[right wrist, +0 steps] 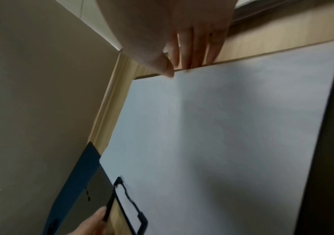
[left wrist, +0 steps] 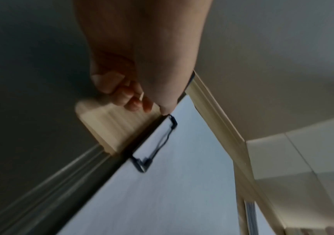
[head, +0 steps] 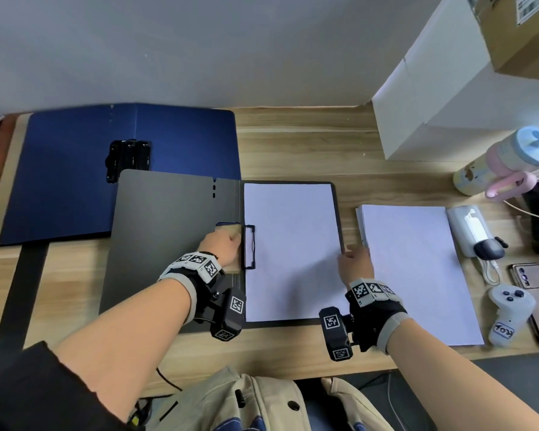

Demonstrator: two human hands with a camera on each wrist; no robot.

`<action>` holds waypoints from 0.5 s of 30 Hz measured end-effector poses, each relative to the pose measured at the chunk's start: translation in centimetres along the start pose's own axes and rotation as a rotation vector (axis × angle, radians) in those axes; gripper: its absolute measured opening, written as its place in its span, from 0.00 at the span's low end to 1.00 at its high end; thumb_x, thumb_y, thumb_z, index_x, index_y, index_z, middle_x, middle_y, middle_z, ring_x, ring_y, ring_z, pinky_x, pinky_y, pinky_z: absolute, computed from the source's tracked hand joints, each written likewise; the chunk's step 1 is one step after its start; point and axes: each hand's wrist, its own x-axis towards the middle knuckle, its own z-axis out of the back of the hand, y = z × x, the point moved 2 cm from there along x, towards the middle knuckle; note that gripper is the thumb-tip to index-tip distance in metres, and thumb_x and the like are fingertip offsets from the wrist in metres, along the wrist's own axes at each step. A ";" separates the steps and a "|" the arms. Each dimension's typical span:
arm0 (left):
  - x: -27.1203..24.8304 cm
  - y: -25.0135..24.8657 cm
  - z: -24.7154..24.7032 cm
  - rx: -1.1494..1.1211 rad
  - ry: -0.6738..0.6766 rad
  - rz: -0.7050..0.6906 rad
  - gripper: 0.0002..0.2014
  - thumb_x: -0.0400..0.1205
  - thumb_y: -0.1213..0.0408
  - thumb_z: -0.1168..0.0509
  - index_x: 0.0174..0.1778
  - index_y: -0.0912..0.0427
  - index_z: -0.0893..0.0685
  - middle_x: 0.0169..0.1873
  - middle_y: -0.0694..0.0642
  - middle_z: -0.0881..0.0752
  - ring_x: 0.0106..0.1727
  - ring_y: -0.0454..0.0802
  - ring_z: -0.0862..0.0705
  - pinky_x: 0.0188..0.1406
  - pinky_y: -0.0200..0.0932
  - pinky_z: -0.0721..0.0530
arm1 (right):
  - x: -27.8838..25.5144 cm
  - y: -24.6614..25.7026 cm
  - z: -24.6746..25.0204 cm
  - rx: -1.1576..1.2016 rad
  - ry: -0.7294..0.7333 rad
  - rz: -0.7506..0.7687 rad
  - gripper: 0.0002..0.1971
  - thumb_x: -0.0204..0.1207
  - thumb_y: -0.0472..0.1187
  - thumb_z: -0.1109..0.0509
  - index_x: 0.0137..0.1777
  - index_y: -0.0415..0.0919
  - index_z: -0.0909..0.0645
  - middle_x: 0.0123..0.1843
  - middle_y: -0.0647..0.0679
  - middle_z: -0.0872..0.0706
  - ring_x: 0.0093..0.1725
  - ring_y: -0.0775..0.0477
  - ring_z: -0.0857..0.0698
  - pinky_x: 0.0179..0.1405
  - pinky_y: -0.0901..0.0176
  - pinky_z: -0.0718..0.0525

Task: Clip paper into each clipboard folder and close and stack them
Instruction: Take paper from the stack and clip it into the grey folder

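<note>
A dark grey clipboard folder (head: 162, 244) lies open in the middle of the desk. A white sheet of paper (head: 290, 250) covers its right half. The sheet's left edge sits under the black wire clip (head: 250, 247). My left hand (head: 224, 242) is at the clip's lever, fingers curled, thumb tip against the clip (left wrist: 156, 146). My right hand (head: 353, 259) rests at the folder's right edge, fingers straight beside it and thumb on the paper (right wrist: 222, 143). A blue folder (head: 69, 188) lies open behind, its black clip (head: 128, 160) empty. A paper stack (head: 417, 275) lies to the right.
White boxes (head: 433, 104) stand at the back right, with a pastel bottle (head: 504, 160) in front of them. A power bank (head: 470, 231), a phone (head: 526, 276) and a white controller (head: 507, 312) lie along the right edge. A beige bag (head: 262, 402) sits below the desk's front edge.
</note>
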 end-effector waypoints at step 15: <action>-4.9 12.2 7.2 -0.351 -0.544 0.377 0.20 0.84 0.60 0.46 0.73 0.57 0.30 0.75 0.62 0.35 0.73 0.65 0.33 0.72 0.57 0.34 | -9.7 7.9 -12.5 0.260 0.743 -0.070 0.15 0.83 0.36 0.41 0.68 0.34 0.26 0.70 0.37 0.20 0.66 0.39 0.19 0.62 0.53 0.20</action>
